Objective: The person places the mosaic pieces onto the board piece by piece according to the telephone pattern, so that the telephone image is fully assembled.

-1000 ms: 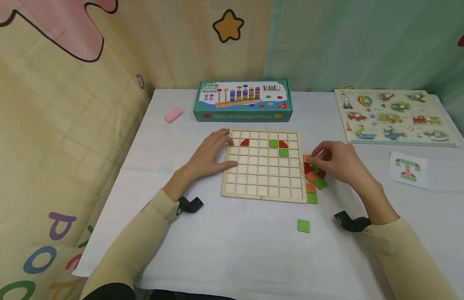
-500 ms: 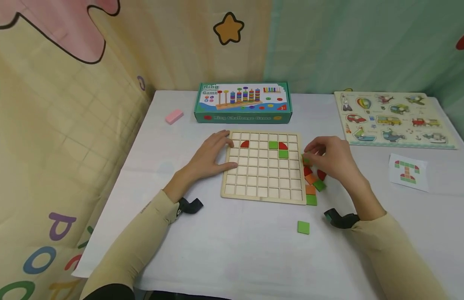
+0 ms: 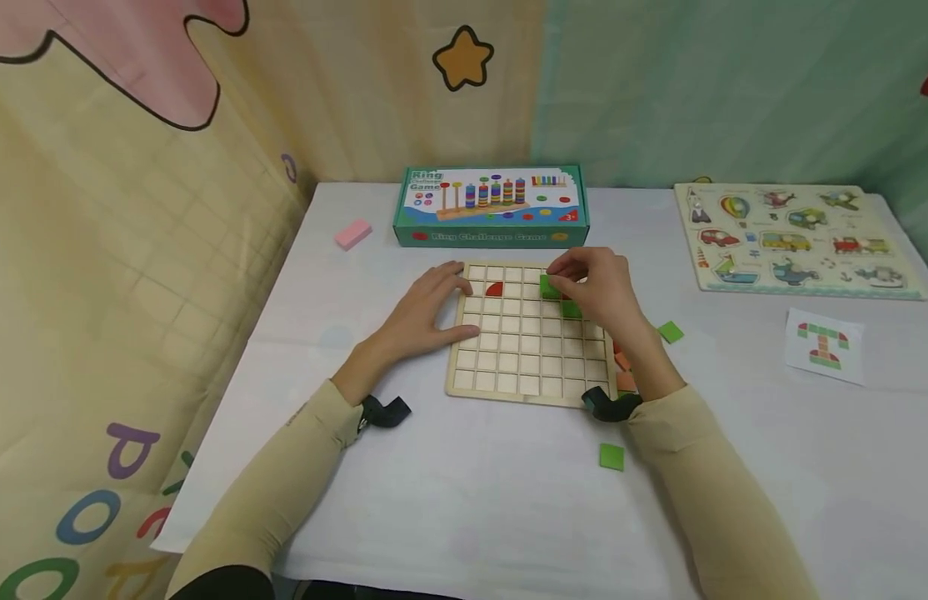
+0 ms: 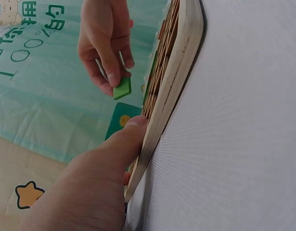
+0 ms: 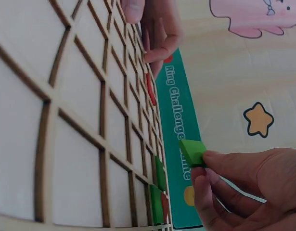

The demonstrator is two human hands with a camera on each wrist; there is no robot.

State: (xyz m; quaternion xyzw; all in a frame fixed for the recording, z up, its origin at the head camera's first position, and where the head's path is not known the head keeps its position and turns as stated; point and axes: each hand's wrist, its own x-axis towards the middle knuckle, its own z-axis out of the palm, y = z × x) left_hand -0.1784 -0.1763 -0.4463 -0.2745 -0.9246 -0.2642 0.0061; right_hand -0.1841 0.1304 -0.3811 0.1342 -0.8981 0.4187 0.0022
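A wooden grid board (image 3: 509, 362) lies mid-table. My left hand (image 3: 419, 321) rests at its left edge, fingers spread, with the thumb on the frame in the left wrist view. My right hand (image 3: 602, 287) pinches a green tile (image 5: 192, 151) between thumb and fingers, held above the board's upper part. A red quarter-round tile (image 3: 495, 289) sits in an upper left cell. Green tiles (image 5: 156, 204) occupy cells at the upper right, beside a red piece (image 5: 164, 207). Loose orange tiles (image 3: 626, 382) lie along the board's right edge, partly hidden by my right arm.
A green game box (image 3: 490, 237) stands behind the board. A pink block (image 3: 353, 234) lies at the back left. To the right are a picture puzzle board (image 3: 801, 225) and a pattern card (image 3: 824, 347). Single green tiles lie at the front (image 3: 611, 457) and right (image 3: 671, 332).
My right hand has picked a green tile from the loose ones and moved left over the board. A green tile now lies apart, right of the board. My left hand has stayed put.
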